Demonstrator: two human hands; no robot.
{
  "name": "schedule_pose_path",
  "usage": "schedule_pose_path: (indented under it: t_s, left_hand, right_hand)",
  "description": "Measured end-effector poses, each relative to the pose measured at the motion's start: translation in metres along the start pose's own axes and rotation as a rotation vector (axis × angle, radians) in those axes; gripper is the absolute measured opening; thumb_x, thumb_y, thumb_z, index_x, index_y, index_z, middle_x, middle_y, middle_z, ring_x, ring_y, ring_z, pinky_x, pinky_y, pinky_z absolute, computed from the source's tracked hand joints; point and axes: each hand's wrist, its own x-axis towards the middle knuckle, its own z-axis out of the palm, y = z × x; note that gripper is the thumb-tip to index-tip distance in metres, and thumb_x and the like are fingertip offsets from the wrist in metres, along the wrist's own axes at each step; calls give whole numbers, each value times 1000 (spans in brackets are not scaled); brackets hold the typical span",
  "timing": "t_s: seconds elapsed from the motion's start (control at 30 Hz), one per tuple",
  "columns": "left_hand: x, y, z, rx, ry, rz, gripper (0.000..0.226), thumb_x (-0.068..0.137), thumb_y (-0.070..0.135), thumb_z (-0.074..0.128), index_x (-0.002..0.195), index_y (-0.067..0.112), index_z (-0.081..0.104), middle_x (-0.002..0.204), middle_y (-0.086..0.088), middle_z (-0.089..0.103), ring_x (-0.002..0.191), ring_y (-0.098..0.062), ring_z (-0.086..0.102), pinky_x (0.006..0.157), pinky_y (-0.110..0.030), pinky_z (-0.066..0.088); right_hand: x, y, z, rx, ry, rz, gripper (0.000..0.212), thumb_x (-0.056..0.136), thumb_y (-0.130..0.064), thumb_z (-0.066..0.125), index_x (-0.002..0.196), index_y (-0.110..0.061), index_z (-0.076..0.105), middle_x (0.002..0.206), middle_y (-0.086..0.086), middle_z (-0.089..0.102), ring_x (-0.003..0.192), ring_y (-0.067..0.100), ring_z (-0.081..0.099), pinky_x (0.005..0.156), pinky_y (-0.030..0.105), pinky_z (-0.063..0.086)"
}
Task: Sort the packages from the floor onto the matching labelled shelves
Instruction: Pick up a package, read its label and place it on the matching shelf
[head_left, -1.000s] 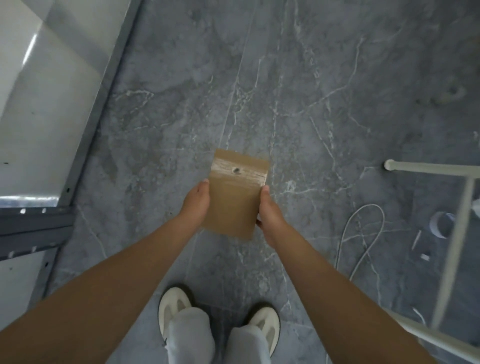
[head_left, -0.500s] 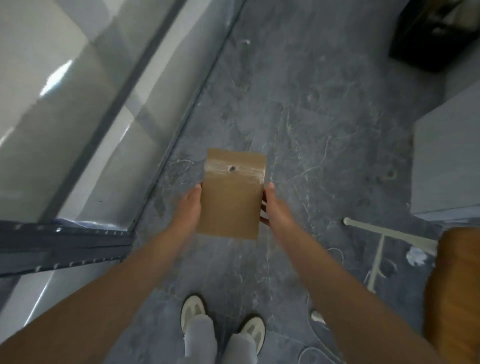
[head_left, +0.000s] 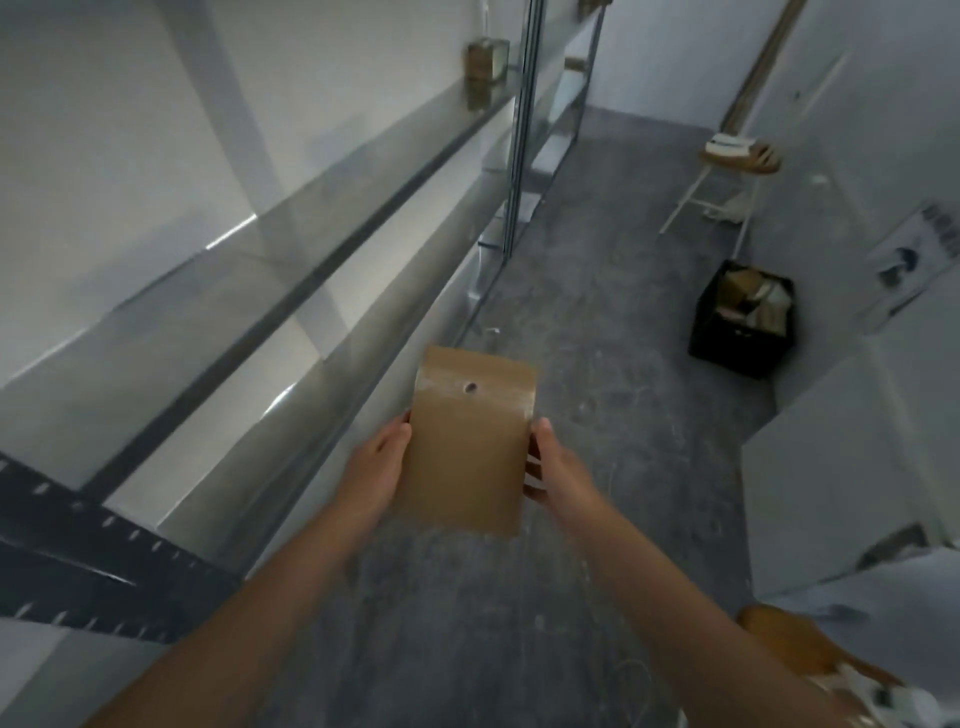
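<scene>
A flat brown paper pouch (head_left: 467, 447) with a small hang hole near its top is held upright in front of me, over the grey floor. My left hand (head_left: 376, 470) grips its left edge and my right hand (head_left: 553, 470) grips its right edge. Long grey metal shelves (head_left: 291, 244) run along the wall on my left, close to the pouch. A small package (head_left: 485, 60) stands on an upper shelf far ahead. No shelf labels can be read.
A black crate (head_left: 737, 322) holding several packages sits on the floor ahead right. A wooden stool (head_left: 737, 161) stands farther back. A white cabinet (head_left: 831, 483) lines the right side, and another wooden stool seat (head_left: 789, 644) is at lower right.
My view has lifted from the floor at my feet to the aisle and the shelves. Both hands have kept the same grip on the pouch.
</scene>
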Motion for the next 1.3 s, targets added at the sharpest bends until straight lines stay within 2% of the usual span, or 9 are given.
schedule_pose_path:
  t_s: [0.1, 0.2, 0.37, 0.43, 0.53, 0.83, 1.03, 1.23, 1.3]
  left_hand:
    - [-40, 46, -21, 75, 77, 112, 40, 106, 24, 45, 145, 21, 52, 124, 11, 54, 110, -3, 50, 93, -19, 35]
    - [-81, 82, -38, 88, 103, 225, 40, 106, 24, 44, 145, 22, 52, 124, 12, 54, 105, 1, 51, 80, -11, 35]
    - [-137, 130, -68, 112, 144, 336, 43, 107, 25, 42, 149, 19, 46, 149, -5, 51, 132, -18, 48, 106, -29, 34]
    - [-156, 138, -78, 118, 145, 374, 43, 107, 27, 41, 150, 21, 45, 151, -5, 49, 130, -15, 47, 103, -25, 31]
    - [-180, 142, -96, 95, 158, 412, 43, 108, 32, 38, 150, 27, 43, 149, -2, 49, 119, -4, 41, 99, -24, 30]
    - [-229, 131, -129, -12, 219, 446, 46, 108, 33, 35, 153, 25, 40, 150, -1, 47, 124, -6, 41, 103, -26, 31]
    - [-253, 116, -127, -99, 240, 398, 47, 107, 37, 35, 153, 27, 40, 151, -1, 47, 130, -14, 46, 110, -33, 35]
    - [-263, 113, -128, -186, 276, 390, 47, 105, 45, 37, 150, 36, 41, 148, 9, 47, 127, -8, 45, 107, -30, 35]
    - [-269, 113, -127, -212, 254, 398, 52, 99, 55, 41, 149, 41, 40, 146, 15, 46, 124, -6, 47, 104, -30, 38]
  right_hand:
    - [-47, -43, 2, -9, -9, -62, 56, 111, -45, 26, 144, -9, 55, 149, 10, 57, 113, 19, 56, 95, 34, 46]
    - [-95, -73, 4, -24, -28, -125, 54, 111, -45, 28, 144, -11, 55, 146, 9, 58, 113, 18, 57, 95, 34, 46]
    - [-157, -104, 9, -26, -32, -187, 53, 111, -44, 31, 143, -10, 56, 145, 9, 59, 119, 24, 60, 91, 36, 46]
    - [-178, -108, 12, -16, -28, -201, 52, 111, -41, 31, 145, -10, 55, 145, 10, 59, 126, 27, 59, 91, 37, 47]
    - [-203, -108, 18, -1, -45, -287, 48, 112, -36, 31, 146, -12, 55, 142, 8, 61, 116, 23, 62, 85, 33, 52]
    - [-240, -83, 54, -59, -30, -390, 32, 111, -21, 39, 134, -21, 61, 123, 4, 70, 100, 15, 67, 70, 27, 51]
    - [-253, -68, 55, 18, -99, -404, 30, 111, -27, 39, 137, -23, 55, 129, 2, 66, 114, 16, 62, 85, 32, 51]
    - [-249, -68, 48, 82, -279, -374, 35, 111, -30, 39, 143, -24, 51, 114, 6, 64, 92, 21, 59, 73, 24, 57]
    - [-245, -68, 45, 59, -319, -346, 37, 111, -32, 38, 144, -25, 53, 104, 1, 70, 81, 11, 66, 65, 20, 57]
